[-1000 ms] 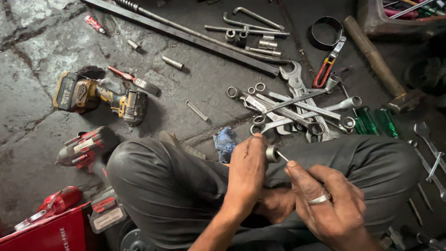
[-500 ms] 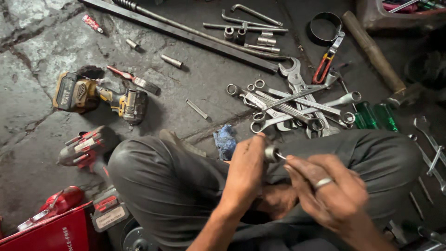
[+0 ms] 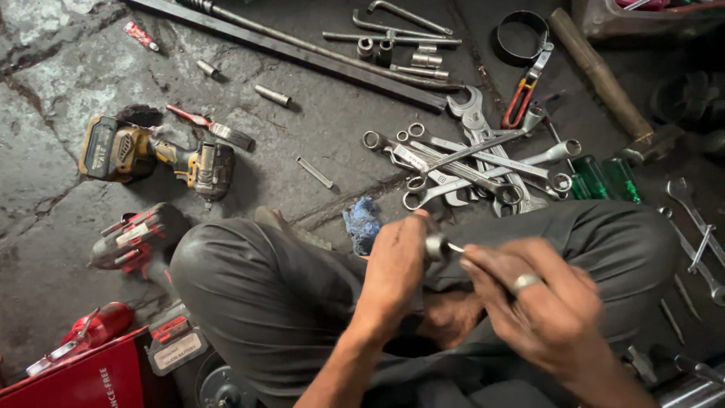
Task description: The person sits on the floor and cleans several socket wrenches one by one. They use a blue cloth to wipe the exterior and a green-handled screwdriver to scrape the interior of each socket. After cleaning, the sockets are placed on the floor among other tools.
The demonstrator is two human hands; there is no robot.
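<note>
Head view: my left hand (image 3: 396, 264) is raised above my crossed legs, wrist bent, fingers curled around a small metal socket (image 3: 436, 246) that I am grasping at its near end. My right hand (image 3: 540, 302) comes in from the right, palm down, knuckles toward the camera, a ring (image 3: 525, 282) on one finger. Its fingertips (image 3: 474, 264) pinch a thin bright pin or bit (image 3: 455, 247) whose tip meets the open face of the socket; the hand is blurred, so finer finger placement cannot be told. Both forearms converge low in the frame, elbows out of view. Just beyond the grasp, on the floor, lies a blue rag (image 3: 362, 223). Farther beyond and to the right of the socket is a pile of combination wrenches (image 3: 468, 166). Well apart to the left of my left hand lie a yellow cordless driver (image 3: 151, 155) and a red cordless driver (image 3: 136, 238). Green-handled screwdrivers (image 3: 604, 177) lie beyond my right hand.
</note>
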